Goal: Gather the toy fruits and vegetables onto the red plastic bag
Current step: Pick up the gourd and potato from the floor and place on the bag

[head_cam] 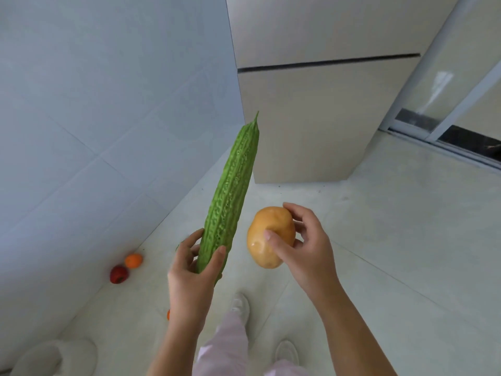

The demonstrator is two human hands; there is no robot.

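Both Hands Loaded; Two Items Outstanding on Floor

While the person stands on the pale tiled floor (379, 240), each hand carries one toy. Left hand (189, 275) has its grip closed around the lower end of the toy bitter gourd (230, 194), thumb on one side and fingers on the other; the gourd points up and away, tip near the beige cabinet (311, 118). Right hand (306, 248) has its grip closed on the toy potato (267, 234), thumb across its front, fingers behind.

Handling assessment: both items are judged light, hollow and stiff. The gourd's ridged skin should hold well, but a hold at one end leaves the long body free to swing; a hold nearer the middle would be steadier. The potato looks glossy and smooth, so likely slippery; the present wraparound hold suits it.

Outstanding items: a red toy fruit (118, 274) and an orange toy fruit (133, 261) sit touching on the floor, close to the tiled wall (81, 131). An orange sliver shows beside the left forearm; identity cannot be told. The red plastic bag is not in view.

Clearances: open floor lies ahead and to the right. The wall to the left and the cabinet corner ahead limit swing room for the gourd's tip. A white object sits at lower left near the wall
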